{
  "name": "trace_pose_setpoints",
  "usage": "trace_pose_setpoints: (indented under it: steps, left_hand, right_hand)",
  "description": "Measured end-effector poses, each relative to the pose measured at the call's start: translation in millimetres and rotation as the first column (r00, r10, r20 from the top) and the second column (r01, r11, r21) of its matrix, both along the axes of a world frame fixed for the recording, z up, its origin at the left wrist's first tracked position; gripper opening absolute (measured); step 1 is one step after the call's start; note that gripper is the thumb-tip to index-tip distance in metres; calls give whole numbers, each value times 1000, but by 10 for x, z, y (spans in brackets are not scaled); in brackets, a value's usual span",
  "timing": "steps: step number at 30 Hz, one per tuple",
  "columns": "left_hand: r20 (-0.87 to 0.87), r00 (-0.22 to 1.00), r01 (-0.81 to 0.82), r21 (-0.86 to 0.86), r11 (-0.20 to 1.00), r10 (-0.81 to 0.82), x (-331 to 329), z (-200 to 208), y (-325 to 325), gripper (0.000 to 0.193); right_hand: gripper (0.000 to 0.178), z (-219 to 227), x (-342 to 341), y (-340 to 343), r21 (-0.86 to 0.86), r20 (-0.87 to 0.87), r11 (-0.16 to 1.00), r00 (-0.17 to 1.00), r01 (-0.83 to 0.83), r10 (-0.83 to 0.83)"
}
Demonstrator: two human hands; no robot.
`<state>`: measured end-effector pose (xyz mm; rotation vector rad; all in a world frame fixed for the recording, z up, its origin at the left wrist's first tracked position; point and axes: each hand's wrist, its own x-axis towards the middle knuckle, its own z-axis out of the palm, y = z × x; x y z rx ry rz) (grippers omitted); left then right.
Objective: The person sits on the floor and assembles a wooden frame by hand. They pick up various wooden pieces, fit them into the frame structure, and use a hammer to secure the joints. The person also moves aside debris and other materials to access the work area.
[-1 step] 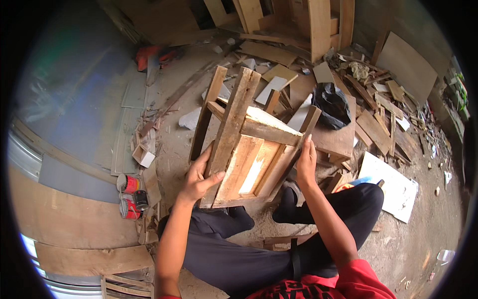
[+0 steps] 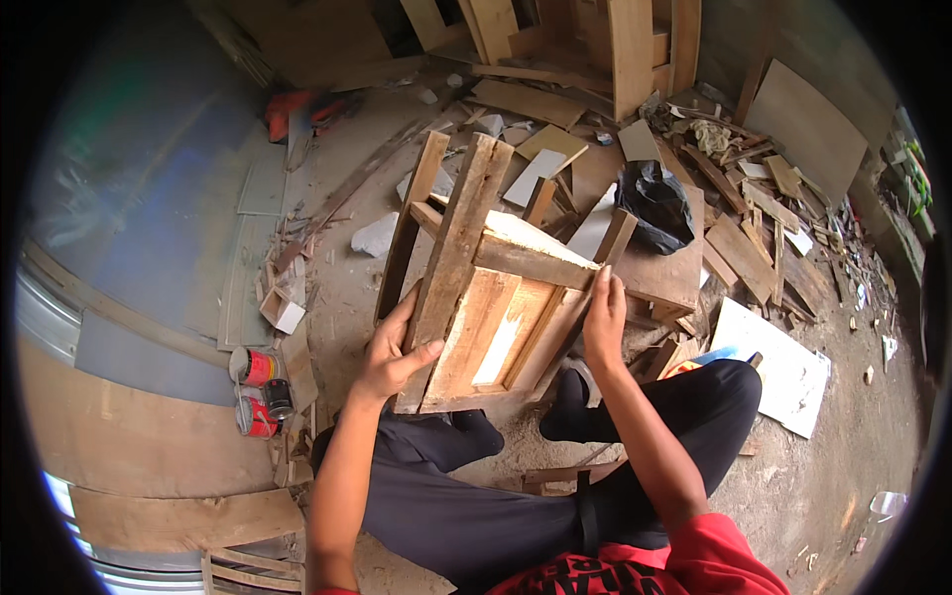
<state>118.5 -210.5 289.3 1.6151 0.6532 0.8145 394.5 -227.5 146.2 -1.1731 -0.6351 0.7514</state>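
A small, rough wooden stool (image 2: 484,342) is held tilted in front of me, its legs pointing up and away. Pale planks make up its near face, where a bright gap shows between them. My left hand (image 2: 392,357) grips the left leg, thumb across the front and fingers behind it. On the other side, my right hand (image 2: 604,322) holds the right leg near its joint with the crosspiece; some of its fingers are hidden behind the wood. Below the stool are my bent legs in dark trousers (image 2: 476,516).
A black plastic bag (image 2: 654,206) rests on a brown board. Wood scraps (image 2: 749,248) litter the far and right floor. Red cans (image 2: 256,367) stand at left beside a dark can (image 2: 280,399). A stained white board (image 2: 769,372) lies right of my knee.
My right hand has shifted slightly up the right leg of the stool, and its fingers are bent more. The stool keeps nearly the same tilt. The whole view has moved slightly.
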Motion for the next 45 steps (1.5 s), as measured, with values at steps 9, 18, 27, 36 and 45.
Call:
trace_pose_setpoints:
  steps: [9, 18, 27, 36, 45]
  left_hand:
    - [-209, 887, -435, -81, 897, 411, 59, -599, 113, 43]
    - [-141, 868, -439, 227, 869, 476, 44, -399, 174, 33]
    - [-618, 464, -104, 674, 732, 635, 25, -496, 554, 50]
    - [-908, 68, 528, 385, 757, 414, 157, -1173, 1380, 35]
    - [-923, 91, 539, 362, 760, 375, 174, -1424, 1512, 43]
  right_hand:
    - [32, -35, -42, -185, 21, 396, 991, 909, 130, -128]
    - [39, -385, 350, -72, -94, 89, 917, 914, -387, 395]
    - [57, -1711, 277, -202, -683, 676, 729, 335, -47, 656]
    - [62, -2484, 227, -348, -614, 786, 789, 109, 23, 608]
    - [53, -2218, 81, -93, -485, 873, 869, 107, 95, 475]
